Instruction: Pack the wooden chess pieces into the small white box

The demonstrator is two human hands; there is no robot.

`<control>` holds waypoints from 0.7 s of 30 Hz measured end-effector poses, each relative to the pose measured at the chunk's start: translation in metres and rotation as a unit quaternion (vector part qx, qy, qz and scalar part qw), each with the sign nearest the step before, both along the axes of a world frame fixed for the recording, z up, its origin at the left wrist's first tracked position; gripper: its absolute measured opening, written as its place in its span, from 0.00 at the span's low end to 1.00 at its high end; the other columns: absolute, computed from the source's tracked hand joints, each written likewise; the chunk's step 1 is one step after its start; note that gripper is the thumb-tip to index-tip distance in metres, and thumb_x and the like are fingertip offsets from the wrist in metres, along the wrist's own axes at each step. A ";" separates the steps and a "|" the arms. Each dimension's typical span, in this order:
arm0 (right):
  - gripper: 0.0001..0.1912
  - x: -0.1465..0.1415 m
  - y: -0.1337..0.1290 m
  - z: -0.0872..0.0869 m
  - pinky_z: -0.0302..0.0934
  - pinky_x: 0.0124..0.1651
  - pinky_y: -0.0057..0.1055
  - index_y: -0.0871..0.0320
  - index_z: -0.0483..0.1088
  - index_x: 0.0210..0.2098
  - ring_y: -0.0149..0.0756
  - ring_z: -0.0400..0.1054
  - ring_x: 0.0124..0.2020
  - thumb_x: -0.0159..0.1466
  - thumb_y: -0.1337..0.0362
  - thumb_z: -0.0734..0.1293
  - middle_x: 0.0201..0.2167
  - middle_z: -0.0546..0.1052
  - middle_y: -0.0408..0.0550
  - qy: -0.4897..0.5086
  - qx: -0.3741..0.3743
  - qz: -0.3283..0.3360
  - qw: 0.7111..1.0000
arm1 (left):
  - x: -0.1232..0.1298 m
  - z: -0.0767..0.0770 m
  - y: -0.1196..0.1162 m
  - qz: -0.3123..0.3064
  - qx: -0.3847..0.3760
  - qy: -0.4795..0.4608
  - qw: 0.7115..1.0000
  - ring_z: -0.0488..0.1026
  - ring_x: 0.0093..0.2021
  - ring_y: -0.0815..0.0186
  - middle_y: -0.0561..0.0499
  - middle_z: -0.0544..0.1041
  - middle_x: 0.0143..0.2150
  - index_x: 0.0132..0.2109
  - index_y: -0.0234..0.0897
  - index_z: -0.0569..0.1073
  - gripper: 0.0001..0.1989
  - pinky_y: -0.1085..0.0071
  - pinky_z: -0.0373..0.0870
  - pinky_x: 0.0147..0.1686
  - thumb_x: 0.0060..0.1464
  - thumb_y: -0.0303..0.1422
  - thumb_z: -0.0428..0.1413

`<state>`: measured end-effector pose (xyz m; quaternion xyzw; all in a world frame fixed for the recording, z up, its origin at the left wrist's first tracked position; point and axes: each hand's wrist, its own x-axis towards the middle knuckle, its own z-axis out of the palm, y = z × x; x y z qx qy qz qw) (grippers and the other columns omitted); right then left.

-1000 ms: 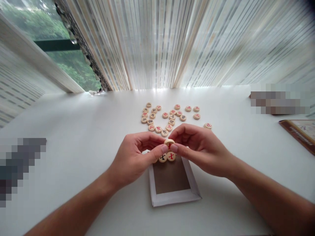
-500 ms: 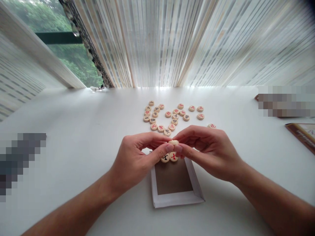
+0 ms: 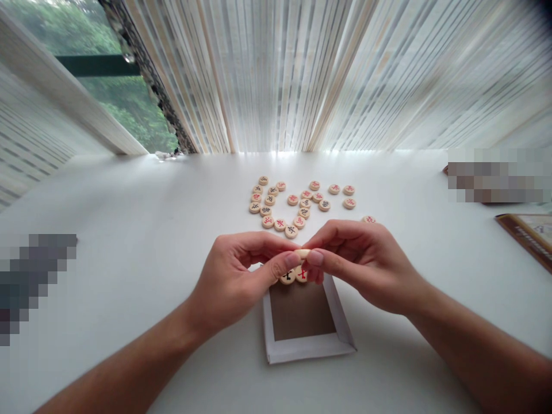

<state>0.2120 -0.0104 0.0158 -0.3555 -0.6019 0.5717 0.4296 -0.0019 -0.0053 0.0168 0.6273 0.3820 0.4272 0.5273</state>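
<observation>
Between the thumbs and fingers of both hands I pinch one round, pale wooden Chinese chess piece (image 3: 303, 253), seen edge-on so its marking is hidden. My left hand (image 3: 244, 270) grips it from the left, my right hand (image 3: 360, 264) from the right. Just below is a shallow white box (image 3: 310, 347) with a brown bottom. At its far end lie a piece with a black character (image 3: 287, 276) and one with a red character (image 3: 301, 273), partly covered by my fingers. More of that end is hidden behind my hands.
Several loose chess pieces (image 3: 291, 231), marked in red or black, are scattered on the white table (image 3: 172, 201) beyond my hands. One red-marked piece (image 3: 368, 219) lies behind my right hand. A brown printed box (image 3: 524, 238) is at the right. Striped curtains (image 3: 267, 75) hang behind.
The held chess piece has turned slightly between my fingers, and my right thumb has shifted on it. The whole view has moved a little; the loose pieces look unchanged.
</observation>
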 end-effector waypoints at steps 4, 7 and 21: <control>0.13 0.000 0.002 0.001 0.74 0.31 0.29 0.59 0.81 0.36 0.33 0.77 0.26 0.66 0.55 0.79 0.25 0.82 0.47 0.045 -0.044 0.028 0.998 | 0.000 0.001 0.001 -0.017 -0.029 -0.027 0.999 0.86 0.33 0.60 0.47 0.88 0.33 0.40 0.36 0.88 0.07 0.69 0.85 0.34 0.59 0.35 0.70; 0.11 0.001 0.003 -0.001 0.74 0.31 0.28 0.59 0.81 0.36 0.32 0.76 0.26 0.66 0.57 0.79 0.27 0.83 0.47 0.076 -0.080 0.050 0.993 | 0.000 0.001 0.001 -0.024 -0.048 -0.047 0.997 0.84 0.31 0.61 0.47 0.86 0.30 0.39 0.36 0.86 0.07 0.70 0.83 0.32 0.58 0.36 0.70; 0.08 -0.002 0.001 -0.002 0.74 0.30 0.21 0.61 0.82 0.37 0.30 0.79 0.27 0.65 0.63 0.80 0.27 0.82 0.45 0.170 -0.176 0.078 0.967 | -0.003 -0.002 0.002 -0.069 -0.092 -0.092 0.989 0.85 0.34 0.63 0.47 0.88 0.35 0.49 0.38 0.86 0.11 0.72 0.83 0.36 0.59 0.31 0.70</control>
